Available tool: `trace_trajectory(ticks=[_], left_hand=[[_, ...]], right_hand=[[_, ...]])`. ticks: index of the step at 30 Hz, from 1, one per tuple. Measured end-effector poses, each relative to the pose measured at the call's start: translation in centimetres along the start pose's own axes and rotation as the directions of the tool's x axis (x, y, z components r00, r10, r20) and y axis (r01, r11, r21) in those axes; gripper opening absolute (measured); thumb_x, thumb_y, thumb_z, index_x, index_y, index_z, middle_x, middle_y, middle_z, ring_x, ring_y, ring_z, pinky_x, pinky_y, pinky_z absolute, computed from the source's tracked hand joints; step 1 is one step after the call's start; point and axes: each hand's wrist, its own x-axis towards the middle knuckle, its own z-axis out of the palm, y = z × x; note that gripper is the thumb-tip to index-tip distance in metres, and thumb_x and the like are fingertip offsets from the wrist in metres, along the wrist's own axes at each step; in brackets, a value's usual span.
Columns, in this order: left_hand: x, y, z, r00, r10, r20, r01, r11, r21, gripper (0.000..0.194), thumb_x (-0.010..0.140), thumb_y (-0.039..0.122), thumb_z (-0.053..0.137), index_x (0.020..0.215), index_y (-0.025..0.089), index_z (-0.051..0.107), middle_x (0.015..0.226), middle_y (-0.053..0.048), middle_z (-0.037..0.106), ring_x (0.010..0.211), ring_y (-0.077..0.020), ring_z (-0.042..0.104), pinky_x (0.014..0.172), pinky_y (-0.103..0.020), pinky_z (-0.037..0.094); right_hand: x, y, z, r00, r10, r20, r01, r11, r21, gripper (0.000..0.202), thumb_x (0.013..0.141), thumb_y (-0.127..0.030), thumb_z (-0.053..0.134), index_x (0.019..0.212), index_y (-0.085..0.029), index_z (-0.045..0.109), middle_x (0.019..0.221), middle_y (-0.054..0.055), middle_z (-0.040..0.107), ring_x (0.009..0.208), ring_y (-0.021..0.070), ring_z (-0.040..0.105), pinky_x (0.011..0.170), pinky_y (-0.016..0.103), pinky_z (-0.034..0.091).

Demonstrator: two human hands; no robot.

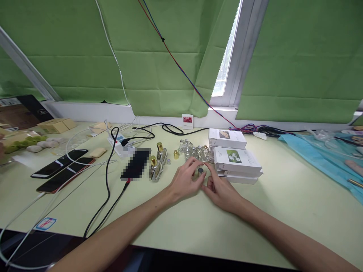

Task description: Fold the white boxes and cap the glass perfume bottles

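Near the middle of the pale surface, the person's left hand curves part-open around a small grey cylinder, which stands upright between thumb and fingers; from where I stand I cannot tell whether they actually grip it. Facing it, the right hand stretches its index finger toward the left fingertips, thumb spread away from that finger and close to the left thumb, the other fingers curled; I cannot tell whether anything is tucked inside them.

Just beyond the fingers sits a cluster of clear glass bottles, with a loose gold cap to its left. Farther left are two gold-capped bottles, and past them a dark pixelated patch with a black cable running from it. Beside the right hand, white boxes are piled up.

Toward the left edge lie two dark phones; well off to the right spreads a light blue sheet. Green curtains hang behind everything.
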Motion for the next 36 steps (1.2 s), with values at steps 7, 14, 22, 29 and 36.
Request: trace_trajectory(ticks=[7,14,22,29,36], left_hand=[[0.5,-0.5,-0.1,0.941,-0.006,-0.338,0.049,0.992,0.12,0.016,0.101,0.028,0.05,0.111,0.02,0.059,0.108,-0.008,0.06,0.101,-0.0218,0.06,0.088,-0.037,0.052],[0.6,-1.1,0.0,0.911,-0.142,-0.387,0.212,0.967,0.145,0.041,0.1,0.039,0.051,0.135,0.018,0.043,0.132,-0.016,0.051,0.127,-0.0294,0.049,0.11,-0.051,0.042],[0.7,-2.0,0.0,0.897,-0.319,-0.307,0.36,0.929,0.087,0.071,0.099,0.046,0.049,0.155,0.014,0.02,0.156,-0.023,0.035,0.151,-0.0363,0.029,0.123,-0.059,0.026],[0.9,-2.7,-0.2,0.885,-0.363,-0.293,0.401,0.913,0.081,0.081,0.098,0.052,0.049,0.16,0.015,0.013,0.163,-0.024,0.025,0.156,-0.0381,0.021,0.124,-0.062,0.022],[0.9,-3.1,-0.4,0.869,-0.42,-0.26,0.447,0.893,0.053,0.088,0.097,0.061,0.048,0.161,0.015,0.008,0.165,-0.025,0.021,0.157,-0.0388,0.018,0.123,-0.061,0.024]], right_hand=[[-0.1,0.1,0.0,0.999,-0.037,-0.014,0.037,0.999,-0.009,0.075,0.098,-0.026,0.052,0.162,-0.022,0.013,0.074,-0.004,0.061,0.065,0.0178,0.057,0.066,0.029,0.041],[-0.2,0.2,-0.2,0.997,-0.079,0.008,0.079,0.995,-0.062,0.063,0.099,-0.025,0.052,0.159,-0.026,0.032,0.076,-0.002,0.065,0.066,0.0173,0.058,0.066,0.028,0.042],[-0.2,0.0,-0.3,0.995,-0.097,0.007,0.097,0.99,-0.104,0.053,0.098,-0.026,0.052,0.151,-0.023,0.047,0.076,-0.001,0.066,0.065,0.0174,0.057,0.067,0.029,0.043],[-0.2,0.3,-0.2,0.995,-0.097,0.007,0.097,0.99,-0.103,0.053,0.098,-0.026,0.052,0.151,-0.023,0.048,0.077,0.0,0.067,0.066,0.0179,0.058,0.068,0.029,0.043],[-0.2,0.1,-0.3,0.993,-0.122,0.005,0.122,0.985,-0.119,0.05,0.098,-0.026,0.051,0.148,-0.022,0.053,0.074,0.0,0.066,0.064,0.017,0.057,0.066,0.027,0.042]])
